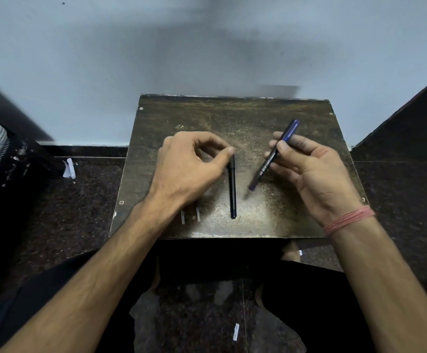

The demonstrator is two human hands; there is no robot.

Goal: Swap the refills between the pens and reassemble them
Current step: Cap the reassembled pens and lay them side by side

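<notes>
- Black pen lies at the middle of a small worn table, pointing near to far.
- Left hand, fingers curled, has its thumb tip at the pen's far end; a grip cannot be confirmed.
- Right hand pinches a tilted blue pen just right of it.
- Two pale strips show beside the left wrist.

Head cam, close, looks fwd & down onto small table.
</notes>
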